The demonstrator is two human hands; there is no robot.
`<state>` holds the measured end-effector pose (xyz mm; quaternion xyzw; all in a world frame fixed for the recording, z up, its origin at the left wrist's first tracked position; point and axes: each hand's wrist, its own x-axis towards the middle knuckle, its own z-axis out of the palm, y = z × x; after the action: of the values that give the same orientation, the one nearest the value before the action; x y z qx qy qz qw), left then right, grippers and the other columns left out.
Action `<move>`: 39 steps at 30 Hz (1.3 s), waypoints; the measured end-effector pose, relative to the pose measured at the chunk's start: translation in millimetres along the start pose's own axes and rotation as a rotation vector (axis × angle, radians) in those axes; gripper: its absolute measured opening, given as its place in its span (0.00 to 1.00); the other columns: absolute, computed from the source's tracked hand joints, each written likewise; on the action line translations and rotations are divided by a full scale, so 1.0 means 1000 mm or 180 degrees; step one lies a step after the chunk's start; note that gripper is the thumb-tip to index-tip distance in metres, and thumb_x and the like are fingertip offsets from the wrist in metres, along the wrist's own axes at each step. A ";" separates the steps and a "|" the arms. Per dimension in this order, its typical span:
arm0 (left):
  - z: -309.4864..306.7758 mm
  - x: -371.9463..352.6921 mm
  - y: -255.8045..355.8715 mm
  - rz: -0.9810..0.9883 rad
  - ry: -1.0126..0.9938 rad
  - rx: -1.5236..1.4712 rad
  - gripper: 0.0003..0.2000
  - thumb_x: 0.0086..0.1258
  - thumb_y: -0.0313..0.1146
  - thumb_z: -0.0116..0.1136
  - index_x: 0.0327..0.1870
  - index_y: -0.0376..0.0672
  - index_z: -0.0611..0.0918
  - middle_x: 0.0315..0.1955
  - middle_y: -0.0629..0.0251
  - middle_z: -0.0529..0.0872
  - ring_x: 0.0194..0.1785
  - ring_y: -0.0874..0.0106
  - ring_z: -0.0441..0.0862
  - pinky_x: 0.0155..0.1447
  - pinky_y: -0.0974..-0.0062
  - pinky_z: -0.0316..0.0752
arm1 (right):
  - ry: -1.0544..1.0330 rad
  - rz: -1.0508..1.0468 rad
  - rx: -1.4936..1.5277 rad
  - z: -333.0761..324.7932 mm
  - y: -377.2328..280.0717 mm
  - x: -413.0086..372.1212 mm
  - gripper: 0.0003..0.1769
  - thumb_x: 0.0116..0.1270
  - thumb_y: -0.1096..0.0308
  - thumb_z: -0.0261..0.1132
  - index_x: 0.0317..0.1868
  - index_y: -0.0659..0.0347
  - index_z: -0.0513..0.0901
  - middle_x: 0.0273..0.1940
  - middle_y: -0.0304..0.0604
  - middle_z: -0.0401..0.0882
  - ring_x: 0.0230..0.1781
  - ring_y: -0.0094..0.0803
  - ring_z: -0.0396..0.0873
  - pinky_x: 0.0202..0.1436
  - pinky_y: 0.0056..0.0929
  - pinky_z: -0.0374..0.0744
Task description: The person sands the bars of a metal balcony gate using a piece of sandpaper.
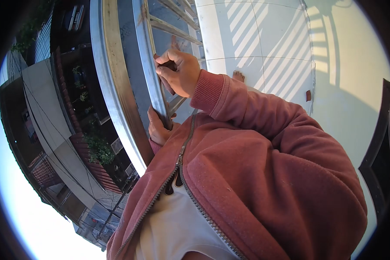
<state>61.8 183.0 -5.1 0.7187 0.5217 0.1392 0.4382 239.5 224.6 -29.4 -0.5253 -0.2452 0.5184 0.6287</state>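
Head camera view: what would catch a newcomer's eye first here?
Both hands meet at a metal railing in the upper middle: the right hand curls against a bar, with the left hand just below it. A red zip jacket fills the lower right. Beyond the railing, on the left, rooftops lie far below.

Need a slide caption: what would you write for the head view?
Person's left hand and right hand clasp a metal railing high above a street.
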 end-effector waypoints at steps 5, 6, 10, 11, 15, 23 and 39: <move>0.003 -0.010 -0.006 0.0002 -0.0008 0.0096 0.33 0.51 0.21 0.53 0.62 0.39 0.59 0.47 0.58 0.76 0.39 0.69 0.82 0.43 0.73 0.78 | 0.0121 0.0260 0.0025 -0.006 -0.021 0.014 0.06 0.57 0.78 0.64 0.36 0.67 0.80 0.37 0.50 0.82 0.38 0.31 0.82 0.44 0.24 0.79; 0.004 -0.009 -0.006 -0.0043 0.0032 0.0156 0.33 0.51 0.21 0.53 0.62 0.39 0.59 0.47 0.58 0.76 0.39 0.69 0.82 0.43 0.73 0.78 | 0.0170 0.0059 0.0186 -0.002 -0.010 0.009 0.06 0.56 0.78 0.64 0.36 0.67 0.80 0.37 0.51 0.82 0.38 0.31 0.82 0.44 0.24 0.79; 0.007 -0.003 0.001 -0.0152 0.0030 0.0046 0.32 0.52 0.21 0.54 0.62 0.38 0.60 0.47 0.58 0.77 0.39 0.69 0.81 0.42 0.75 0.78 | 0.0235 -0.1335 -0.0485 -0.001 0.002 0.009 0.05 0.60 0.79 0.60 0.38 0.68 0.77 0.27 0.39 0.78 0.26 0.18 0.75 0.30 0.18 0.75; 0.005 -0.006 0.000 -0.0119 -0.0008 0.0055 0.32 0.52 0.21 0.54 0.62 0.38 0.60 0.47 0.58 0.77 0.39 0.69 0.81 0.42 0.75 0.78 | 0.0238 -0.1296 -0.0467 -0.003 0.005 0.012 0.05 0.60 0.79 0.60 0.38 0.68 0.77 0.27 0.39 0.78 0.26 0.18 0.75 0.30 0.18 0.75; 0.006 -0.007 0.000 0.0121 0.0051 0.0236 0.32 0.52 0.21 0.54 0.62 0.39 0.60 0.47 0.60 0.77 0.39 0.70 0.81 0.41 0.76 0.77 | 0.0051 -0.0475 -0.0184 -0.002 -0.003 0.007 0.07 0.54 0.79 0.62 0.35 0.66 0.80 0.31 0.46 0.82 0.29 0.29 0.81 0.36 0.24 0.78; 0.005 -0.006 -0.009 0.0163 0.0049 0.0191 0.31 0.52 0.23 0.56 0.61 0.40 0.61 0.46 0.61 0.77 0.38 0.72 0.81 0.40 0.77 0.76 | 0.0111 -0.0441 -0.0096 -0.005 -0.002 0.015 0.09 0.49 0.78 0.65 0.33 0.67 0.80 0.26 0.45 0.81 0.27 0.27 0.80 0.34 0.24 0.79; 0.001 -0.007 -0.012 0.0658 0.0029 0.0238 0.28 0.58 0.25 0.56 0.61 0.37 0.62 0.46 0.59 0.77 0.43 0.70 0.79 0.46 0.74 0.74 | -0.0518 -0.0087 -0.0786 -0.031 -0.009 -0.018 0.30 0.50 0.80 0.66 0.54 0.70 0.65 0.27 0.45 0.78 0.29 0.27 0.78 0.36 0.25 0.77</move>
<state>52.2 177.7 -13.4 0.7838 0.4516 0.1674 0.3920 263.9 196.4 -27.1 -0.5514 -0.3643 0.5166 0.5444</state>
